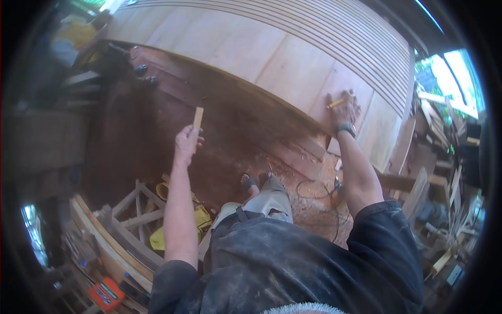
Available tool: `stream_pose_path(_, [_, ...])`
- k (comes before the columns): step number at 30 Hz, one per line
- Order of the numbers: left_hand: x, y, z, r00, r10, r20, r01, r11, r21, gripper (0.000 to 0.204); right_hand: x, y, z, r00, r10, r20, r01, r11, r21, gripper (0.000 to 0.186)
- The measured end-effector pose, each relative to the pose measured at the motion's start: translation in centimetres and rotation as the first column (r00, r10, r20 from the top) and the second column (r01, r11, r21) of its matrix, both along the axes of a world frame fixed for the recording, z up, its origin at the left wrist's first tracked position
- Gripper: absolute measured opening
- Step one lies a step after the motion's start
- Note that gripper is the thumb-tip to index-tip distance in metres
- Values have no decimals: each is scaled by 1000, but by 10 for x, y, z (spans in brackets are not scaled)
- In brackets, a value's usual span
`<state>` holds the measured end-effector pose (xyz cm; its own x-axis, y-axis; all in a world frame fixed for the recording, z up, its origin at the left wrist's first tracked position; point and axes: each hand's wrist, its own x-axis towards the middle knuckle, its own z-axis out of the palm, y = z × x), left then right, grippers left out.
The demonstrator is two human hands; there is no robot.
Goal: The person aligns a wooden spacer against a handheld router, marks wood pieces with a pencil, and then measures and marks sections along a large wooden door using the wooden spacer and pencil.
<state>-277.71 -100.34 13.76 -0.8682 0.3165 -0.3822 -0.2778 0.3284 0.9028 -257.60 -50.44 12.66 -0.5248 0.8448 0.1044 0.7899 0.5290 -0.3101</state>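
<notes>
My left hand (185,142) is closed round a short, flat strip of wood (198,118), which points up and away from me over the floor. To the right, my right hand (347,109) rests on a large pale wooden panel (240,49) near its front edge. A thin yellow pencil (335,103) sticks out to the left from that hand's fingers. Several long parallel slats or grooves (334,42) run along the far part of the panel. A dark watch (345,129) is on my right wrist.
Stacked offcuts (439,193) lie at the right. At lower left, a wooden frame (112,240) stands beside an orange-red case (106,294) and a yellow bag (201,222). A dark cable (334,201) loops across the dusty floor near my feet. A blurred person (76,39) is at upper left.
</notes>
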Motion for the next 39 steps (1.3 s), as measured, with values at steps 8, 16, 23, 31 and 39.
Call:
stream_pose_path(8, [-35, 168, 46, 778, -570, -264, 534, 821, -201, 31, 1, -4, 5, 1000, -23, -2, 23, 1000, 13, 81])
stream_pose_path(16, [28, 284, 31, 559, -784, -270, 713, 621, -326, 34, -1, -1, 7, 999, -9, -49, 12, 999, 51, 76])
stream_pose_path(23, [26, 209, -11, 764, -591, -260, 596, 800, -69, 30, -5, -4, 7, 1000, -9, 6, 8, 999, 49, 76])
stream_pose_path(31, [93, 72, -80, 921, -389, 12, 379, 889, -258, 29, -1, 3, 0, 999, -20, -24, 22, 997, 77, 79])
stream_pose_path(39, [128, -8, -110, 875, -438, 207, 481, 733, -481, 31, -3, -3, 10, 1000, -24, -9, 24, 999, 49, 78])
